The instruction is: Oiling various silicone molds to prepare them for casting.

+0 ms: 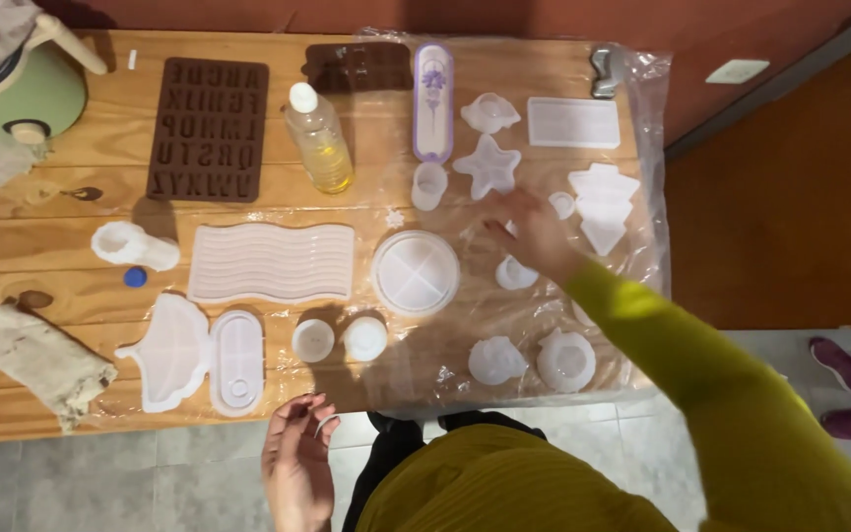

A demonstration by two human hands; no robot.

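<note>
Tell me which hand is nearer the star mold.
Right. The right hand hovers just right of and below the star mold, over the plastic sheet. The left hand is off the table's near edge, far away.

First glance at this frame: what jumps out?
A spread of white silicone moulds covers the wooden table, with the right hand reaching over the clear plastic sheet near the star mould. A brown letter mould and a bottle of yellow liquid stand out at the far edge.
</note>
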